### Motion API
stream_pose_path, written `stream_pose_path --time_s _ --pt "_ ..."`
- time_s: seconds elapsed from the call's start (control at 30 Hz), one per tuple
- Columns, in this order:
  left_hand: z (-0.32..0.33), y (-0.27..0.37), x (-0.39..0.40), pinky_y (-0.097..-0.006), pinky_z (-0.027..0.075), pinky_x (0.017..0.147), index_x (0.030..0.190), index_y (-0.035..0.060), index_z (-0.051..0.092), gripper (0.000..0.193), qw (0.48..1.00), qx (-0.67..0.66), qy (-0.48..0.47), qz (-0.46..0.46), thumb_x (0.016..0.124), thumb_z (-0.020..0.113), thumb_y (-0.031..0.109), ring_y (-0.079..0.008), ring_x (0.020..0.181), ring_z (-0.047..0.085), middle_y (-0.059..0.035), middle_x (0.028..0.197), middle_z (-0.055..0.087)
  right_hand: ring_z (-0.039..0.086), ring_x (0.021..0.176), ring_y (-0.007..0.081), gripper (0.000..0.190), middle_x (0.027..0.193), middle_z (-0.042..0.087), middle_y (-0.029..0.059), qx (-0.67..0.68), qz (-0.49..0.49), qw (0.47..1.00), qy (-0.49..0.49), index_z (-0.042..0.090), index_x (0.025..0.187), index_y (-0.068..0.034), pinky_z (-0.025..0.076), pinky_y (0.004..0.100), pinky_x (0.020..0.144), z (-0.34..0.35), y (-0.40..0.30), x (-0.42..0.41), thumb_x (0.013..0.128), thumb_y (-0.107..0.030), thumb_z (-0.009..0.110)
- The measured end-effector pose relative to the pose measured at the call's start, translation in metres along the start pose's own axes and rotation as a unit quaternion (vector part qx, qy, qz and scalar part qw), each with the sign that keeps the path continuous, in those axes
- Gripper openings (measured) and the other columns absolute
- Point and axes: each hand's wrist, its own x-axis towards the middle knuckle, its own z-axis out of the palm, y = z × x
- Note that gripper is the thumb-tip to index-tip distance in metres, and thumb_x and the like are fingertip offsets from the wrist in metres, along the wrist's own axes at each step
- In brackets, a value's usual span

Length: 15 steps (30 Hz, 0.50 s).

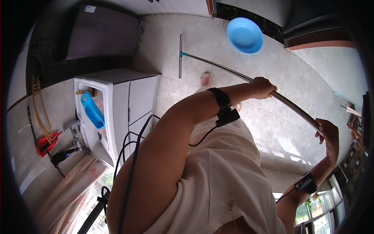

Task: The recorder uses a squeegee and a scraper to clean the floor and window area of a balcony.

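A floor squeegee with a long metal pole [219, 66] lies across the view, its narrow blade [180, 63] at the grey tiled floor and a blue joint between them. Around the middle of the pole my left hand [261, 87] is closed. My right hand [327, 133] holds the pole's upper end more loosely, some fingers partly extended. Beyond the pole, a light blue plastic basin [244, 36] stands on the floor near a dark threshold. Whether the blade presses on the tiles cannot be told.
On the left, a white sink cabinet [119, 102] holds a blue washboard [93, 111] in its basin. Hangers [41, 108] and a red cloth [46, 144] hang on the wall. A slippered foot [205, 79] is near the blade. Black cables run by my left arm.
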Motion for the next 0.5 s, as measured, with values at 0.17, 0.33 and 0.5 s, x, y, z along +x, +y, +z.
stream_pose_path --time_s 0.17,0.33,0.5 --pt "0.068 0.106 0.036 -0.0419 0.048 0.072 0.099 0.0149 0.060 0.021 0.990 -0.036 -0.112 0.077 0.083 0.059 0.028 -0.0281 0.084 0.063 -0.0079 0.083 0.066 0.037 0.044 0.0021 0.043 0.059 0.053 0.0008 -0.055 0.090 0.993 0.050 0.060 0.107 0.002 0.027 0.0163 0.041 -0.064 0.067 -0.106 0.081 -0.032 0.064" --pt "0.127 0.200 0.059 -0.0429 0.049 0.074 0.096 0.0139 0.061 0.019 0.966 -0.074 -0.168 0.182 0.080 0.060 0.025 -0.0309 0.088 0.062 -0.0094 0.086 0.065 0.047 0.053 0.0043 0.046 0.073 0.056 -0.0010 -0.021 0.134 0.984 0.118 0.058 0.110 0.000 0.028 0.0166 0.041 -0.111 0.115 -0.228 0.080 -0.033 0.067" --pt "0.168 0.224 0.066 -0.0435 0.049 0.075 0.092 0.0158 0.061 0.015 0.960 -0.107 -0.178 0.185 0.079 0.059 0.024 -0.0313 0.088 0.061 -0.0080 0.087 0.065 0.044 0.048 0.0025 0.040 0.066 0.055 -0.0008 -0.035 0.175 0.977 0.114 0.060 0.108 0.000 0.027 0.0160 0.039 -0.094 0.121 -0.245 0.082 -0.028 0.066"
